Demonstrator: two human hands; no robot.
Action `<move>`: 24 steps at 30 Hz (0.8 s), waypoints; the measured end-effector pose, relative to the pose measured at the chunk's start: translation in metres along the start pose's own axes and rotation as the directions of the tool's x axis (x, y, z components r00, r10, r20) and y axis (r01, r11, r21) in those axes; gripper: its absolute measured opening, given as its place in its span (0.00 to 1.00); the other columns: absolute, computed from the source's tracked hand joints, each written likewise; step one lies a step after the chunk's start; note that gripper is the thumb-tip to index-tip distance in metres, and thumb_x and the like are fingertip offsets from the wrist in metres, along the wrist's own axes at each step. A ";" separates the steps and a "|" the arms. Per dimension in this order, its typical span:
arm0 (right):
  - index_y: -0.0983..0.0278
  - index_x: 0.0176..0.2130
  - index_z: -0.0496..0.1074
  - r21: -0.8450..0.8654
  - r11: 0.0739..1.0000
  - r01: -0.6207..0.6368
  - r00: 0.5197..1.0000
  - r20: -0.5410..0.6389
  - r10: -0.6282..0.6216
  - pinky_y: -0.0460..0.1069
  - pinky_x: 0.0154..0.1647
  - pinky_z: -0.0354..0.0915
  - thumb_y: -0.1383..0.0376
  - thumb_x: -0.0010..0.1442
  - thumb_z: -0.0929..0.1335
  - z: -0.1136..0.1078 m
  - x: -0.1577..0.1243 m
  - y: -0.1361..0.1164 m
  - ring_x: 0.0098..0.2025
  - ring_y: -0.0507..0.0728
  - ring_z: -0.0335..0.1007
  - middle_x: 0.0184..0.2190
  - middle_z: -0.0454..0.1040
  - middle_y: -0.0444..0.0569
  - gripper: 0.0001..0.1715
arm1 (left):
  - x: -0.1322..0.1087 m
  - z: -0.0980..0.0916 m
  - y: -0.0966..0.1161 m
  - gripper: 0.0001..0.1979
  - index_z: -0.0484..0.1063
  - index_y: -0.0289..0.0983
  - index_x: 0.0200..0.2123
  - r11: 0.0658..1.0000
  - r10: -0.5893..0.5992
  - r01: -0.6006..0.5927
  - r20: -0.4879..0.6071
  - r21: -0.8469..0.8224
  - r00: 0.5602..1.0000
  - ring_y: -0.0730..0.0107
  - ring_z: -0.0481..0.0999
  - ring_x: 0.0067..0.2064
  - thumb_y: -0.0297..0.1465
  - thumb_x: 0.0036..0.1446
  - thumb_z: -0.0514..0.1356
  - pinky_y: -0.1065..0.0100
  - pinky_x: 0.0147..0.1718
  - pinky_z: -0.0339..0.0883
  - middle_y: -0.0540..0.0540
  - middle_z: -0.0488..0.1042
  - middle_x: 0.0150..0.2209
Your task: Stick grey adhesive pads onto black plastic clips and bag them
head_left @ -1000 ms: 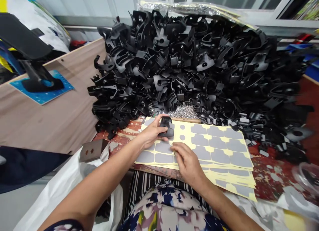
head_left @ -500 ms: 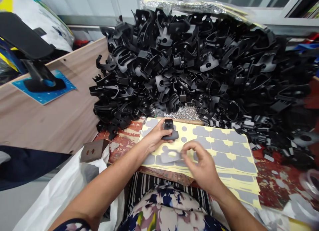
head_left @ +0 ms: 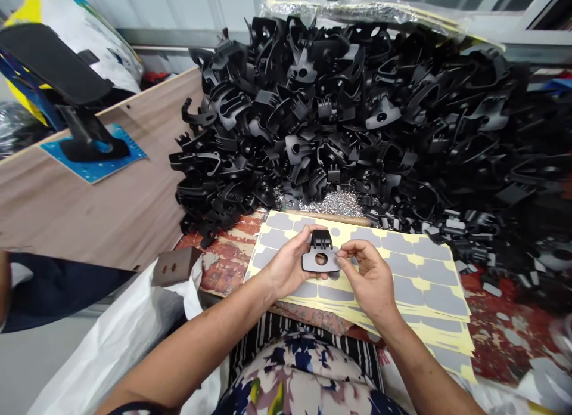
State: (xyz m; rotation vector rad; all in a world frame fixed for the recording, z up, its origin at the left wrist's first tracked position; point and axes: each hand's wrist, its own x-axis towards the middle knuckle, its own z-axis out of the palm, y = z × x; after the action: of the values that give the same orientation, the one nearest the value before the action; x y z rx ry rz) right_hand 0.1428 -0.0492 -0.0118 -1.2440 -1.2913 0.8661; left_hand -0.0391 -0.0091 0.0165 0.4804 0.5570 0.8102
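Observation:
My left hand [head_left: 295, 259] is wrapped round a black plastic bracket [head_left: 322, 238], with its hinged, slotted end pointing away from me. A grey adhesive pad [head_left: 311, 262] with a round hole lies over the bracket's flat base. The hole in the pad lines up roughly with an opening through which a fingertip shows. At the right edge of the pad, the thumb and index finger of my right hand [head_left: 364, 275] are pinched. Beneath both hands is a stack of yellow backing sheets [head_left: 409, 261] carrying rows of grey pads.
A large heap of black plastic brackets [head_left: 295, 117] rises behind the sheets, with small metal pieces [head_left: 337, 204] at its foot. On the left are a wooden board [head_left: 152, 138], a brown block [head_left: 177, 266] and a white sack [head_left: 111, 349]. A black stand [head_left: 89, 141] rests on a blue card.
My right hand has brought the grey pad up onto the bracket's base. My left hand has moved right and turned the bracket so its flat base faces up.

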 end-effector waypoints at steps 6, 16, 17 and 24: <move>0.58 0.43 0.73 -0.001 1.000 0.001 1.000 -0.008 -0.001 0.53 0.48 0.70 0.64 0.62 0.74 0.000 -0.001 0.002 0.42 0.56 0.73 0.37 0.76 0.45 0.09 | -0.001 -0.001 -0.002 0.20 0.73 0.43 0.53 1.000 0.007 -0.007 0.009 0.001 1.000 0.68 0.71 0.35 0.49 0.67 0.59 0.65 0.32 0.75 0.45 0.70 0.41; 0.59 0.43 0.73 -0.078 0.997 0.026 1.000 -0.003 -0.026 0.54 0.48 0.70 0.64 0.63 0.73 0.000 -0.003 0.003 0.42 0.58 0.74 0.38 0.76 0.47 0.08 | -0.001 -0.002 -0.002 0.20 0.73 0.44 0.53 1.000 0.006 -0.006 -0.009 0.020 1.000 0.68 0.71 0.35 0.49 0.64 0.62 0.63 0.33 0.75 0.45 0.70 0.43; 0.59 0.43 0.73 -0.095 0.995 0.036 0.999 0.001 -0.036 0.54 0.47 0.70 0.64 0.64 0.72 0.000 -0.003 0.002 0.42 0.58 0.74 0.38 0.76 0.46 0.07 | -0.001 -0.001 -0.002 0.21 0.72 0.44 0.53 1.000 0.007 -0.006 -0.016 0.025 1.000 0.67 0.71 0.35 0.48 0.64 0.63 0.63 0.33 0.76 0.45 0.70 0.43; 0.56 0.50 0.68 -0.376 0.878 0.296 0.950 0.025 -0.310 0.55 0.46 0.72 0.70 0.67 0.68 0.006 -0.010 -0.010 0.41 0.57 0.75 0.42 0.73 0.48 0.14 | -0.006 0.004 -0.014 0.30 0.65 0.47 0.56 0.966 0.143 -0.137 -0.012 0.220 0.990 0.67 0.74 0.40 0.34 0.53 0.73 0.70 0.33 0.73 0.48 0.71 0.44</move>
State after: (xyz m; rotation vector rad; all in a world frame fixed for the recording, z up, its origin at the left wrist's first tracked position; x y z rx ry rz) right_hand 0.1334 -0.0600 -0.0053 -1.2931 -1.6231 0.3767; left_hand -0.0323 -0.0225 0.0133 0.7179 0.6466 0.8956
